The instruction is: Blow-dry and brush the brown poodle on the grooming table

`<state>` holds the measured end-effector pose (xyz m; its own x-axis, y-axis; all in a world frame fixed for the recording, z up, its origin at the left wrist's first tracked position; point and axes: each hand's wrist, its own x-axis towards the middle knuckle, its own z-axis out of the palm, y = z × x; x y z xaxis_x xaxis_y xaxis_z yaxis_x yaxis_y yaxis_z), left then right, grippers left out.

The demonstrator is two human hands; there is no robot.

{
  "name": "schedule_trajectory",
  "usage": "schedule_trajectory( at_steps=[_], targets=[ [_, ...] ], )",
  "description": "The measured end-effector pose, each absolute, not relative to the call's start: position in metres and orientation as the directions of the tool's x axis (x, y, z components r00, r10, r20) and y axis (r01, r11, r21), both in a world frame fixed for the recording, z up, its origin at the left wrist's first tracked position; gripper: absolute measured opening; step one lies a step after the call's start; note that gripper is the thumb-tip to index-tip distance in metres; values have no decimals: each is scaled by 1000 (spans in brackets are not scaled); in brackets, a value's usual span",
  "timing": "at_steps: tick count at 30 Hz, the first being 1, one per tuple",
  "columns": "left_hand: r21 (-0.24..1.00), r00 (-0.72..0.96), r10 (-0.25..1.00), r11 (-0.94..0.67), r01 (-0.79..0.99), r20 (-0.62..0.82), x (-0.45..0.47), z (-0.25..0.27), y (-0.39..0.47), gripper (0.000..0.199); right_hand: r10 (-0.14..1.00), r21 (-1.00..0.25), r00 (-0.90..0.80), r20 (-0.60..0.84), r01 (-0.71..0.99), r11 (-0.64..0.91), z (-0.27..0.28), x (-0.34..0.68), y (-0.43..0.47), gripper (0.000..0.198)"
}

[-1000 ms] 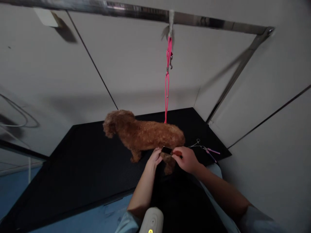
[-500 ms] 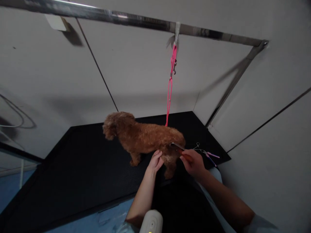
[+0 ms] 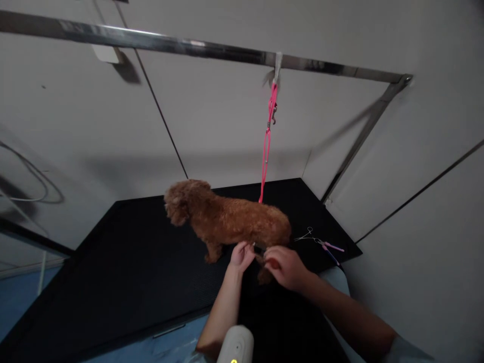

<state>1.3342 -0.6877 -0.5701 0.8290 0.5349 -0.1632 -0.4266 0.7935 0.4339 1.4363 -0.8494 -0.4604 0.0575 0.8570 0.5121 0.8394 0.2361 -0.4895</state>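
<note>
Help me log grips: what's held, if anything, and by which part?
The right hand holds a grooming tool by its orange handle. Whether the left hand grips the dog's hind leg cannot be told.

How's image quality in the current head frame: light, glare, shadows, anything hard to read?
Head view: dim overall, with bright glare along the metal bar; head view: soft shadows on the wall; head view: the black tabletop shows little detail; head view: the tool in the right hand is partly hidden, its outline unclear.
</note>
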Motion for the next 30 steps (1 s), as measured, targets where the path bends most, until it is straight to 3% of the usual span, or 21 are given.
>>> schedule_trajectory(
  at_steps=[2,3,6,8,11,13,15,17,20,22,26,30],
  targets=[
    [432,833,526,800,-416,-172,1333,-571,-686,11,911,-524,46,409,829,194,-461,1434,-845,7],
    [426,834,526,801,-420,-168,1333,-571,-685,12,900,-533,79,429,826,182,-459,1436,-843,7],
    [411,844,515,809,-420,-150,1333,-572,-682,21,725,-490,190,662,842,227,-442,1444,-843,8],
    [431,857,494,812,-394,-147,1334,-573,-681,18,647,-438,175,742,857,270,-434,1446,-844,10],
    [486,867,477,798,-357,-147,1337,-575,-680,9,814,-468,69,576,844,260,-433,1441,-843,6],
    [503,865,483,786,-359,-137,1339,-576,-681,11,882,-523,92,463,832,187,-434,1440,-840,6],
    [505,847,519,765,-400,-116,1342,-575,-684,21,817,-545,214,535,827,140,-431,1443,-837,8],
    [511,810,576,732,-451,-111,1344,-574,-686,24,731,-513,233,642,839,183,-427,1447,-837,11],
    [550,767,622,701,-454,-160,1346,-572,-688,12,819,-484,68,569,834,267,-426,1449,-840,9],
    [556,763,620,705,-439,-184,1346,-570,-689,12,854,-517,76,515,822,238,-428,1450,-843,8],
    [541,772,608,719,-436,-187,1346,-566,-690,25,704,-495,200,681,834,242,-430,1456,-849,12],
    [583,745,638,685,-436,-193,1346,-566,-692,19,829,-475,44,558,836,275,-434,1458,-851,7]
  ],
)
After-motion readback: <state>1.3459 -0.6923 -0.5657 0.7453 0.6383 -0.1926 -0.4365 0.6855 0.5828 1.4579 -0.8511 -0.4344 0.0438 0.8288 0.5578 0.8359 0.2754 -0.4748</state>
